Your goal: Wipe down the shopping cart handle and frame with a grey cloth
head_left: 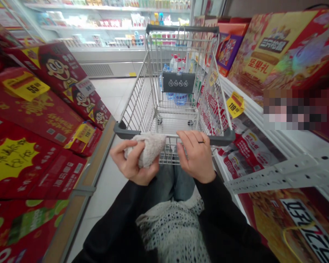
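Note:
A wire shopping cart [142, 98] stands in the aisle straight ahead of me. My left hand [133, 164] is closed around a fuzzy beige cloth [150, 146], which rests against the near grey handle bar of the cart. My right hand [196, 155] lies on that same handle bar [220, 138], fingers curled over it, a dark ring on one finger. Inside the cart at its far end stand water bottles [177, 78] behind a dark sign panel [178, 82].
Red gift boxes with yellow price tags [30, 120] are stacked along the left. White shelving [279, 171] with red packets and boxes runs along the right, a yellow price tag [235, 105] hanging there. A refrigerated display [104, 25] crosses the aisle's far end.

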`<state>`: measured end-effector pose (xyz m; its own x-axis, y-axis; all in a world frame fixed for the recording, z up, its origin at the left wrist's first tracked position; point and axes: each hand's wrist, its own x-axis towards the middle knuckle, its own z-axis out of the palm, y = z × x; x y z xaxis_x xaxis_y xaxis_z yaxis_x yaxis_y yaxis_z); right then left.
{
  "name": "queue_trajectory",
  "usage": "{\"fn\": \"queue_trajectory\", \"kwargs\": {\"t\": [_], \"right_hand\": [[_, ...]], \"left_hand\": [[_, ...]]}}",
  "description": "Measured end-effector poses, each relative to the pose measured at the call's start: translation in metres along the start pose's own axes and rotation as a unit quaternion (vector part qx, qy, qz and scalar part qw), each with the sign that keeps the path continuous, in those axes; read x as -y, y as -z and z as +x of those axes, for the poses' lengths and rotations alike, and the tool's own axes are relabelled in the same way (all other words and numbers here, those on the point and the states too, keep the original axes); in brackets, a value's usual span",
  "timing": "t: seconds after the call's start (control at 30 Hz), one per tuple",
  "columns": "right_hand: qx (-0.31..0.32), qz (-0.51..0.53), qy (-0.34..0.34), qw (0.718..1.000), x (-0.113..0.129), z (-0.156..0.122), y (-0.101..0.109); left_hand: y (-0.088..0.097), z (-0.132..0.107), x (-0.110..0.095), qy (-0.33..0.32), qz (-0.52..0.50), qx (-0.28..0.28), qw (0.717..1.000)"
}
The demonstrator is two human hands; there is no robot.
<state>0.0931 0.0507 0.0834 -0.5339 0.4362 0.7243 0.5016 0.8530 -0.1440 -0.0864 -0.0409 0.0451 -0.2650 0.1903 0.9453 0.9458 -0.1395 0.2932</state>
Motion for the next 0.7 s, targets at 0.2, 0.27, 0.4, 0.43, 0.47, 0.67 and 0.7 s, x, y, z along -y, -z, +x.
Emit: {"fn": "queue_trajectory", "kwargs": {"t": [0.2,0.27,0.4,0.43,0.47,0.67,0.7], "right_hand": [[-0.005,-0.004,0.001,1.000,0.000,0.001,0.000],[-0.005,-0.010,0.002,1.000,-0.001,0.000,0.000],[-0.009,-0.015,0.010,1.000,-0.001,0.000,-0.002],[-0.012,-0.014,0.010,1.000,-0.001,0.000,-0.002],[-0.015,-0.012,0.008,1.000,-0.001,-0.001,-0.003],[-0.006,0.005,-0.016,1.000,0.004,-0.002,-0.003],[-0.002,0.005,-0.018,1.000,0.005,-0.002,-0.003]], "left_hand": [[-0.033,-0.080,0.013,-0.075,-0.001,0.187,0.980],[-0.034,-0.115,0.015,-0.078,-0.005,0.227,0.971],[-0.017,-0.126,0.013,-0.045,-0.002,0.234,0.971],[-0.012,-0.117,0.012,-0.038,-0.003,0.220,0.975],[-0.007,-0.105,0.011,-0.033,-0.004,0.201,0.979],[-0.010,-0.039,0.012,-0.018,0.008,0.024,0.999],[-0.017,-0.040,0.013,-0.020,0.003,0.035,0.999]]}}
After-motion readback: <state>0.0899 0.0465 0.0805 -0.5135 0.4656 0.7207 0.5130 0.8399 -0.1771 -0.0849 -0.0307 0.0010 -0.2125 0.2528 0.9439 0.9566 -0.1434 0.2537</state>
